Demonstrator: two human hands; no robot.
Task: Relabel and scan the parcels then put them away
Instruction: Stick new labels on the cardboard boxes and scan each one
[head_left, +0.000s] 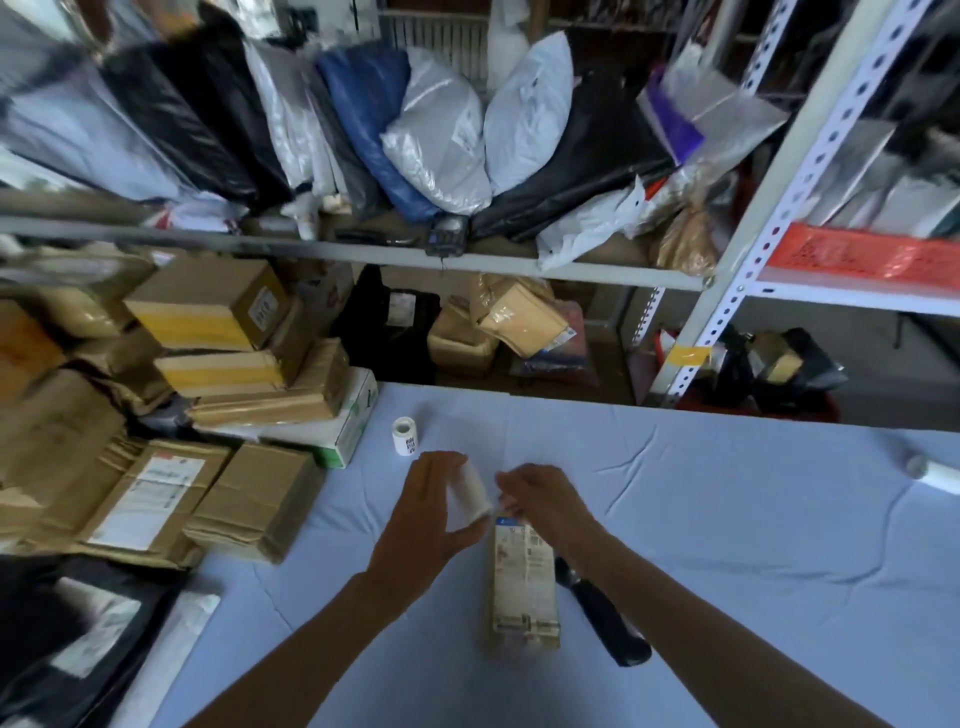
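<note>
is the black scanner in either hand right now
No, the black scanner lies on the table beside the parcel; the left hand holds a white roll.

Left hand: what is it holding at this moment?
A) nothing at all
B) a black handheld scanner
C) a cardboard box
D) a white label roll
D: the left hand grips a white label roll above the far end of the small tan parcel, while the black scanner lies on the cloth.

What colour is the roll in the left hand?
The roll in the left hand is white, best seen in the head view.
</note>
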